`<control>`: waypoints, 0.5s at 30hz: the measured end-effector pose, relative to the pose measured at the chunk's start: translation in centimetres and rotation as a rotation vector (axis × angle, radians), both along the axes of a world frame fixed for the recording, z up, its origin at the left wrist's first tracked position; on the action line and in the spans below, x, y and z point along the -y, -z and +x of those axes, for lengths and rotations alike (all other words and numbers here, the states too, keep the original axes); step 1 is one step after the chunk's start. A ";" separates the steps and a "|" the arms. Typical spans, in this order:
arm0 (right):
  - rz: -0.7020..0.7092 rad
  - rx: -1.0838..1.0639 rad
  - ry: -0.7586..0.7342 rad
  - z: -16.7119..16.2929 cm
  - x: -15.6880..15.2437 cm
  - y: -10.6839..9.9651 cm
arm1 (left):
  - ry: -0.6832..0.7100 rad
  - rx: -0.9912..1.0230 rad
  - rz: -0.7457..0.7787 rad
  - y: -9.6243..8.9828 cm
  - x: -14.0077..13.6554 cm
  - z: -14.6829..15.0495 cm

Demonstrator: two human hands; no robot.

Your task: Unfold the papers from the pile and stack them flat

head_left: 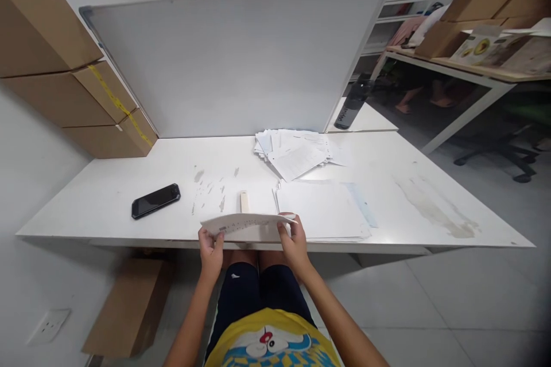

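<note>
Between my two hands, over the table's front edge, I hold up some white printed paper (249, 225); whether it is one sheet or a few I cannot tell. My left hand (210, 249) pinches its left end, thumb on the near side. At the right end, my right hand (295, 243) grips it the same way. Just behind the paper lies a small cream-coloured block (244, 200), its lower end hidden. To the right of it is a stack of white sheets (322, 209). Farther back, an untidy, fanned pile of printed papers (297, 152) rests near the whiteboard.
A whiteboard (241, 69) stands along the back of the white table (206, 160). A black phone (155, 201) lies at left, near stacked cardboard boxes (77, 86). A dark bottle (353, 104) stands at back right. Another box (129, 304) is on the floor.
</note>
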State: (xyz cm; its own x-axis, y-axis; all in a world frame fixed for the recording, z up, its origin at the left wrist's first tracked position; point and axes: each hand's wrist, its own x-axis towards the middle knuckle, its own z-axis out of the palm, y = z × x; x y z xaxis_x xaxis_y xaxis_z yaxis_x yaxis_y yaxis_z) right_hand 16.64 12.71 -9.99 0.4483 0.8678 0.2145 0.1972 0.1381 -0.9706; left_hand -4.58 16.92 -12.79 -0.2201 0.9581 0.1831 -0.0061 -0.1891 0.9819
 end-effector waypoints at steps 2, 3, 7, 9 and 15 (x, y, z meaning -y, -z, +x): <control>-0.055 0.026 -0.018 0.0 0.7 -0.4 | -0.015 0.019 -0.034 -1.0 1.2 0.2; -0.087 0.043 -0.039 0.0 1.2 -0.6 | -0.026 0.032 -0.048 -1.3 1.8 0.2; -0.216 0.082 -0.191 0.6 3.1 -0.9 | -0.079 0.083 -0.095 -1.5 3.5 -0.8; -0.325 0.115 -0.246 1.2 3.6 -0.8 | -0.069 0.011 -0.104 -0.9 3.8 -1.7; -0.523 0.154 -0.231 3.3 2.3 -0.6 | -0.039 -0.506 0.033 0.1 1.5 -2.1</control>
